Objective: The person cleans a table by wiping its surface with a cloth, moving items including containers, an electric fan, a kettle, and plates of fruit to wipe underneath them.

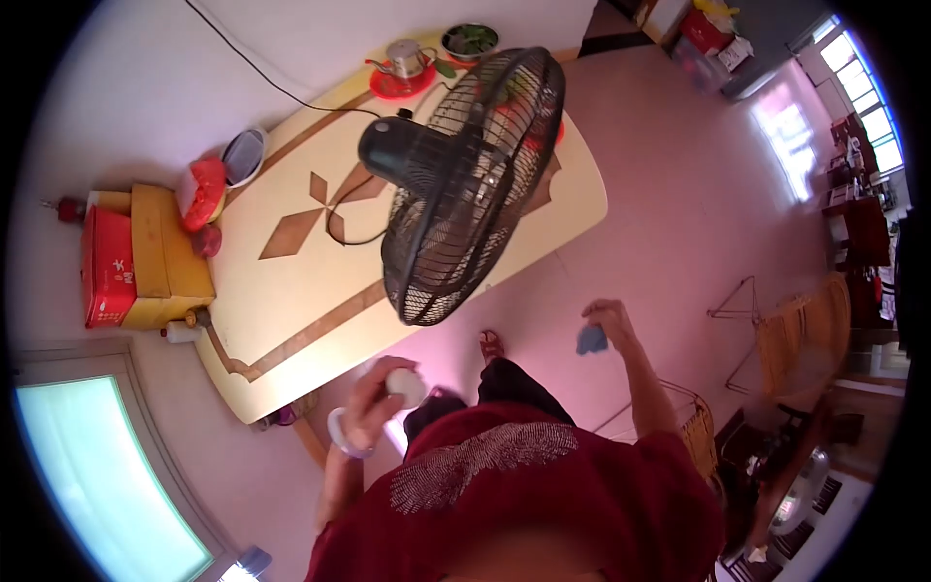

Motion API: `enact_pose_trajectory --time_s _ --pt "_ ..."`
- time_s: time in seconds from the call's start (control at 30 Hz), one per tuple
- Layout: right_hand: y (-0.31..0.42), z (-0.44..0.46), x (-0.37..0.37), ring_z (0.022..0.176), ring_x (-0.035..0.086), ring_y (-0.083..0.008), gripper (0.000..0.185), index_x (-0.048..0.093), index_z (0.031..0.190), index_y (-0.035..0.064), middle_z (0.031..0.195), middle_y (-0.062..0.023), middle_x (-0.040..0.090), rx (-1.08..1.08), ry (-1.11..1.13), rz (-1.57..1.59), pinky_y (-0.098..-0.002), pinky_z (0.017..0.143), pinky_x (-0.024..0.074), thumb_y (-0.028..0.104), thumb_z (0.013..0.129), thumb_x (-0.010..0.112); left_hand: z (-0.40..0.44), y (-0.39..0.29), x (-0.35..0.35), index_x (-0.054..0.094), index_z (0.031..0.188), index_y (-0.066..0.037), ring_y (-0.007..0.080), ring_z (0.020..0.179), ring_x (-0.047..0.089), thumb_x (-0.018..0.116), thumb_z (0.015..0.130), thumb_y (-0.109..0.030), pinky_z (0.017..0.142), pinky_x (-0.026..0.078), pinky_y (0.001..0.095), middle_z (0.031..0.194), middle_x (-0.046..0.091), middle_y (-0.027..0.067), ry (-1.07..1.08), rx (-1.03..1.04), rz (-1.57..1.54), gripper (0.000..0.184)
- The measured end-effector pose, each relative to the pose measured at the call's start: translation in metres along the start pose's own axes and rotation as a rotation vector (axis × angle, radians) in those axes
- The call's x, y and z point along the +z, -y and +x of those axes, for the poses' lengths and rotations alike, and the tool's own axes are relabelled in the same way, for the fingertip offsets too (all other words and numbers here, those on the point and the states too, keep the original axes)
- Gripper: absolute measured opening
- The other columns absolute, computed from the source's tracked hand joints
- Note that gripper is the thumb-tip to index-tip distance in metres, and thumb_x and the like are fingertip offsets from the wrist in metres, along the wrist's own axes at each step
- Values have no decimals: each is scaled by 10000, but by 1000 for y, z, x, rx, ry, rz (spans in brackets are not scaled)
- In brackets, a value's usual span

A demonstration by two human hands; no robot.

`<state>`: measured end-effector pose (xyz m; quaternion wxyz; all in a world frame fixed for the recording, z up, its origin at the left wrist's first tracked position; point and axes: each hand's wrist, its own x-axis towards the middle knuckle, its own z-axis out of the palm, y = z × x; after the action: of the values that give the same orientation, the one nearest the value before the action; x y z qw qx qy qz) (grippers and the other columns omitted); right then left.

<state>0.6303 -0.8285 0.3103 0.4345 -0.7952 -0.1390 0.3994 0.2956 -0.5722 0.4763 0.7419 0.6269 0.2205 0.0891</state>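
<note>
Curled fingers of the left hand (371, 400), ringed at the wrist by a pale bangle (338, 430), hold a white rounded object (407, 389) just beside the cream-and-brown table (262, 315) in the head view. Fingertips bent together, the right hand (613, 318) grips a bunched blue-grey cloth (592, 339) above the pinkish floor (669, 204). Beyond both hands, a black wire-caged electric fan (465, 184) overlaps the table; neither hand touches it.

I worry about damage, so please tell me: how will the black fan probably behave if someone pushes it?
The black fan may feel heavier toward its bulky motor housing. Its guard, made of thin wires, might flex a little under pressing. Whether it tips is hard to judge, as its base is hidden.
</note>
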Motion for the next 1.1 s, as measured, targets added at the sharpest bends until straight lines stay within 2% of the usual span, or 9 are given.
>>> enact_pose_trajectory --time_s 0.1,0.27,0.47,0.63,0.77,0.83,0.9,0.97,1.1 --pt "81 -14 -5 656 546 -143 178 622 731 -37 676 -58 588 -120 266 86 -254 604 427 44 593 543 46 -2 47 503 1106 24 201 856 588 687 740 -181 765 467 300 936 578 136 158 59 464 458" --pt "139 -64 3 744 576 -152 335 615 993 -31 795 -91 627 -179 499 88 -280 686 456 95 683 631 103 21 109 413 1182 13 323 861 578 706 707 -189 748 484 359 959 557 176 106 283 649 593" --pt "126 -95 -2 777 587 -141 426 572 1091 -30 886 -91 637 -152 391 73 -263 697 469 176 734 677 117 5 146 406 1180 11 364 894 532 727 668 -241 758 468 414 987 543 184 276 632 812 654" --pt "114 -78 -8 657 559 -110 347 615 995 -24 789 -78 619 -88 352 114 -240 603 447 200 735 660 105 -45 135 333 1295 13 344 979 523 749 651 -354 840 453 382 1116 487 192 272 562 828 850" --pt "43 1 -16 611 546 -131 278 609 908 -51 718 -74 587 155 177 332 -269 535 449 201 791 599 105 -130 73 612 949 4 206 669 609 767 666 -166 601 481 284 879 635 121 4 685 719 364" --pt "26 43 -24 603 549 -147 293 607 892 -49 719 -87 585 273 90 450 -277 518 444 226 791 604 110 -160 42 609 946 1 100 673 583 663 752 -35 584 453 226 832 637 76 -394 452 886 204" --pt "12 103 -36 594 553 -165 310 607 874 -46 710 -100 582 349 10 549 -290 504 443 253 792 604 142 -157 -2 603 917 -19 45 617 509 615 799 -17 529 389 167 704 560 0 -697 494 688 118" --pt "-20 167 -44 584 558 -185 330 609 854 -45 692 -113 579 411 -62 641 -308 492 446 280 796 600 173 -163 -27 598 896 -21 15 555 428 597 835 -72 480 337 161 644 504 -34 -787 265 576 79" --pt "-77 292 -63 660 594 -274 418 610 825 -66 732 -189 599 282 -128 -104 -384 586 471 347 764 590 232 -164 -48 583 947 -18 44 646 473 502 907 -200 600 400 190 725 530 -11 -530 -7 542 203"
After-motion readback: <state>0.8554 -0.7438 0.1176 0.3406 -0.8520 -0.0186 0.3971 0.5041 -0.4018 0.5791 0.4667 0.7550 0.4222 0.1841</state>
